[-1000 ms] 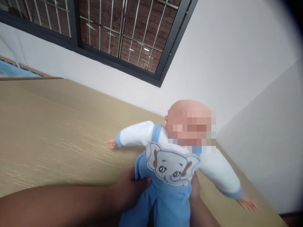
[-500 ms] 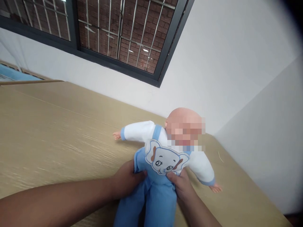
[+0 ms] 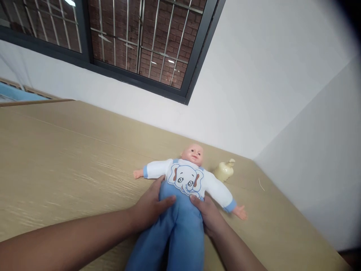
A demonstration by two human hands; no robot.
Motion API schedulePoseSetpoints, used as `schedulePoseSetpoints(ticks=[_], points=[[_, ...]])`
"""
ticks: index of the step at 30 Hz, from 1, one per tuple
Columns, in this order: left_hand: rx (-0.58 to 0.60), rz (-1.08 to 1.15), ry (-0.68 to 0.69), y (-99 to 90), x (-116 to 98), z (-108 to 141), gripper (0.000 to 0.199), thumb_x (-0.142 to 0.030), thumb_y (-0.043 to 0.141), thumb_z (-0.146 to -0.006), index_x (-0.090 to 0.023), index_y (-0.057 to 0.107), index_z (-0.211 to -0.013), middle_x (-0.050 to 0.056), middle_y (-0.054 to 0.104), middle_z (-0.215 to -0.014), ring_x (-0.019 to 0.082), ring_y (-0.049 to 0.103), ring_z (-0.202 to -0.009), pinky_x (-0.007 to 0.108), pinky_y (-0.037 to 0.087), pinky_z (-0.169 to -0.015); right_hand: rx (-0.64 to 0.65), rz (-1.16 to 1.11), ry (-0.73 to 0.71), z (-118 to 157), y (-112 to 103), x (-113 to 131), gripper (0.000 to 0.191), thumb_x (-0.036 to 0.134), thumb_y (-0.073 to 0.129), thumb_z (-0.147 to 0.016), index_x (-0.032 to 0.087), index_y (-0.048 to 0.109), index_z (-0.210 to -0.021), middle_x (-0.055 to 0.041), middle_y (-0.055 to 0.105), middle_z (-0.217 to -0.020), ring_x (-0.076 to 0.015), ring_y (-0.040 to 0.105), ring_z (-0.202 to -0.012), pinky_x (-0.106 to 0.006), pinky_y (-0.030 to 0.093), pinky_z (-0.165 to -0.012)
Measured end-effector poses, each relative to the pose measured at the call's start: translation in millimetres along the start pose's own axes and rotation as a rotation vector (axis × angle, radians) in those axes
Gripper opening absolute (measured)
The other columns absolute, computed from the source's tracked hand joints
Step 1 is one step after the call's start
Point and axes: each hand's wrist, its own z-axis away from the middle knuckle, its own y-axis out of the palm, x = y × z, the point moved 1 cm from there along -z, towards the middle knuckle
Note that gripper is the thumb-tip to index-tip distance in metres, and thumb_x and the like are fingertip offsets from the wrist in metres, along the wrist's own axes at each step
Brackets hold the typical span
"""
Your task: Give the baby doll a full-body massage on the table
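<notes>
A baby doll (image 3: 182,205) in a white top and blue overalls lies face up on the wooden tabletop (image 3: 70,162), its head toward the wall and its arms spread. An elephant patch (image 3: 184,178) covers its chest. My left hand (image 3: 153,205) grips the doll's waist from the left, thumb on the front of the overalls. On the other side, my right hand (image 3: 208,212) holds the waist with its thumb just under the patch. The fingers of both hands are partly hidden by the doll's body. The feet fall outside the picture.
A cream-coloured, glossy bottle-like object (image 3: 225,170) stands beside the doll's head. A thin pale strip (image 3: 261,184) lies farther right. White walls (image 3: 239,94) meet the table at the back and right, below a dark-framed barred window (image 3: 141,41).
The doll has tipped back from a raised, leaning pose to lying flat, with both hands still on its waist. The cream object behind its head has come into view.
</notes>
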Motion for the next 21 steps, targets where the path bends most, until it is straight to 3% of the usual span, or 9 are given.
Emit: schedulePoseSetpoints(ticks=[4,11,15,18,19,20,21], points=[[0.025,-0.136,0.011,-0.3,1.8,-0.1,0.085,-0.056,0.064,-0.089,-0.019,0.032,-0.158,0.014,0.044,-0.157,0.036,0.042,-0.144,0.053,0.034,-0.120,0.057,0.034,0.014,-2.1,-3.7,-1.3,0.056,0.042,0.076,-0.087,0.021,0.060,-0.137,-0.0131,0.065,-0.139,-0.0339,0.062,-0.127,-0.055,0.044,-0.112],[0.033,-0.318,0.054,0.1,-5.6,3.9,0.077,-0.047,0.061,-0.091,-0.021,0.032,-0.157,0.013,0.048,-0.154,0.035,0.046,-0.141,0.052,0.037,-0.118,0.095,0.014,0.060,-1.2,-6.6,3.3,0.054,0.042,0.077,-0.086,0.022,0.062,-0.133,-0.0125,0.066,-0.137,-0.0335,0.065,-0.123,-0.053,0.046,-0.111],[0.041,-0.553,0.017,-4.0,-12.6,9.6,0.079,-0.041,0.065,-0.086,-0.013,0.038,-0.154,0.020,0.036,-0.160,0.039,0.035,-0.147,0.057,0.032,-0.119,0.077,-0.001,0.101,-0.3,-7.8,4.8,0.057,0.042,0.077,-0.085,0.022,0.060,-0.135,-0.0124,0.067,-0.135,-0.0327,0.065,-0.124,-0.052,0.048,-0.109],[-0.011,-0.600,0.175,-6.1,-41.0,21.2,0.070,-0.043,0.067,-0.085,-0.015,0.051,-0.146,0.018,0.019,-0.167,0.042,0.023,-0.151,0.061,0.025,-0.121,0.061,0.001,0.095,-0.3,-7.5,6.2,0.057,0.044,0.078,-0.084,0.020,0.062,-0.133,-0.0129,0.070,-0.131,-0.0335,0.066,-0.122,-0.053,0.048,-0.109],[0.014,-0.522,0.276,-4.7,-55.7,27.3,0.065,-0.046,0.066,-0.086,-0.018,0.054,-0.144,0.016,0.022,-0.167,0.040,0.024,-0.151,0.060,0.025,-0.121,0.058,0.010,0.086,-0.1,-7.1,7.3,0.056,0.045,0.077,-0.084,0.019,0.063,-0.132,-0.0130,0.070,-0.130,-0.0341,0.066,-0.122,-0.053,0.048,-0.109],[0.084,-0.385,0.363,-1.8,-71.3,34.7,0.062,-0.050,0.062,-0.090,-0.021,0.054,-0.143,0.014,0.030,-0.164,0.037,0.029,-0.150,0.057,0.027,-0.121,0.055,0.027,0.081,0.2,-6.7,8.6,0.055,0.046,0.077,-0.083,0.019,0.065,-0.129,-0.0127,0.071,-0.129,-0.0347,0.066,-0.121,-0.054,0.048,-0.110],[0.233,-0.199,0.422,2.6,-86.4,43.4,0.061,-0.058,0.057,-0.092,-0.022,0.056,-0.141,0.014,0.042,-0.157,0.036,0.036,-0.147,0.054,0.034,-0.118,0.046,0.050,0.076,0.6,-6.7,10.0,0.052,0.047,0.077,-0.083,0.019,0.068,-0.126,-0.0124,0.072,-0.128,-0.0353,0.066,-0.121,-0.053,0.047,-0.110]])
